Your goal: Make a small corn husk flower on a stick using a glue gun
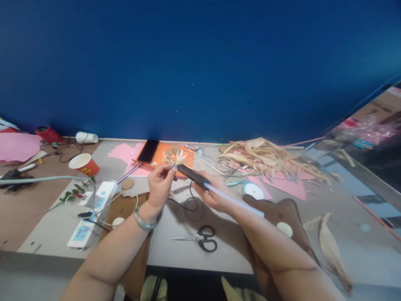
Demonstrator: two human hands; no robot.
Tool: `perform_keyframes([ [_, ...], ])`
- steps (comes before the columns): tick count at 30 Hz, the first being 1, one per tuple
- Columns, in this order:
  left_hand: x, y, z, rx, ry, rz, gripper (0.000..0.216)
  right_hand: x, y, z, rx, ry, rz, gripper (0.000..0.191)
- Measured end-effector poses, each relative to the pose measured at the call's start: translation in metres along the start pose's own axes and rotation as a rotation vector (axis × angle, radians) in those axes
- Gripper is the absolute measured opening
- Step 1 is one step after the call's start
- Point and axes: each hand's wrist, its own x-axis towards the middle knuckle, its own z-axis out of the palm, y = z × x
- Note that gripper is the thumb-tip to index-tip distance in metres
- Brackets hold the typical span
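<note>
My right hand (213,191) is wrapped round a black glue gun (193,175). A long translucent glue stick (236,200) sticks out of its back end, over my wrist. The gun's tip points left, close to the fingers of my left hand (161,184). That hand pinches a small pale flower-like piece of dried husk (180,157) with pointed petals. My fingers hide its base, and I cannot tell whether the tip touches it. Below both hands, scissors (205,239) with black handles lie on the table, blades to the left.
Dried corn husks (260,152) are heaped at the back right, partly over pink paper (288,186). A phone (148,151) lies by an orange sheet (188,155). To the left are a power strip (94,215) and red paper cup (84,164). A ribbon roll (253,191) lies at right.
</note>
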Motion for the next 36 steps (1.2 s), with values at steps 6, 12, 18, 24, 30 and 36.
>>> perform_keyframes([
  [6, -0.0009, -0.0006, -0.0003, -0.042, -0.012, 0.012, 0.018, 0.0008, -0.0012, -0.0004, -0.035, -0.002, 0.008, 0.015],
  [12, -0.0012, 0.0009, 0.0007, -0.039, 0.006, -0.020, 0.019, 0.0005, -0.0043, -0.0016, -0.051, -0.010, 0.013, 0.009],
  [18, -0.0014, 0.0013, 0.0010, -0.054, 0.008, -0.038, 0.019, -0.0001, -0.0041, -0.0019, -0.050, -0.009, 0.018, 0.009],
  [24, -0.0021, 0.0018, 0.0006, -0.058, 0.002, -0.033, 0.017, -0.0005, -0.0048, -0.0016, -0.086, -0.001, 0.000, 0.009],
  [30, -0.0023, -0.0010, 0.0013, -0.081, 0.010, -0.041, 0.018, -0.0015, -0.0015, 0.0005, -0.119, 0.007, -0.009, 0.009],
  [36, -0.0020, -0.0022, 0.0014, -0.086, 0.014, -0.033, 0.018, -0.0023, 0.0015, 0.0023, -0.145, 0.032, -0.025, 0.008],
])
